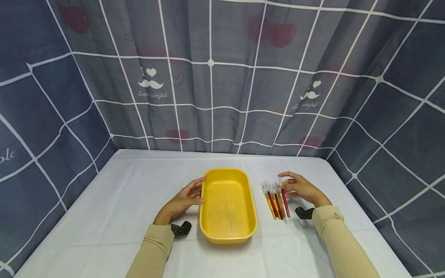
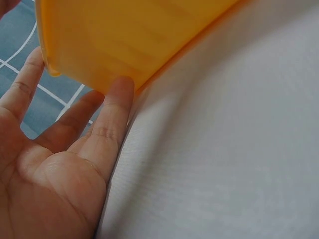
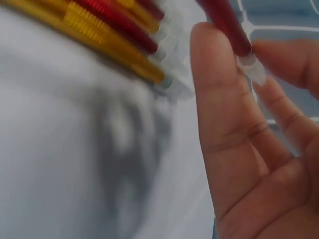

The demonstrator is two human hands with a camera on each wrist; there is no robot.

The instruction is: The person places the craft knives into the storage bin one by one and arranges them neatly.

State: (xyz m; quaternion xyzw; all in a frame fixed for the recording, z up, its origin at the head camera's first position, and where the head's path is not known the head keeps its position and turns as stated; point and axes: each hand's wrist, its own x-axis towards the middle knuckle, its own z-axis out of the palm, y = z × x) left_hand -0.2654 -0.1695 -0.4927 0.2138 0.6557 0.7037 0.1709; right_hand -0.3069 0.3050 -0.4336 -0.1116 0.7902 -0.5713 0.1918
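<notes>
A yellow plastic tray (image 1: 227,239) sits on the table, and my left hand (image 1: 185,200) is at its left side. In the left wrist view, fairly straight fingers of the left hand (image 2: 65,164) touch the outside of the tray (image 2: 119,40). Right of the tray, my right hand (image 1: 300,189) pinches a red, pen-like craft knife (image 1: 285,204) near its clear-capped end. In the right wrist view this red knife (image 3: 227,22) is between thumb and fingers. Several red and gold craft knives (image 1: 274,204) with clear caps lie side by side just left of it.
A white cloth (image 1: 139,185) covers the table. Grey-blue checked curtains (image 1: 222,88) hang behind it and at both sides. A black wrist device (image 1: 181,228) is on the left wrist, and another (image 1: 304,213) on the right.
</notes>
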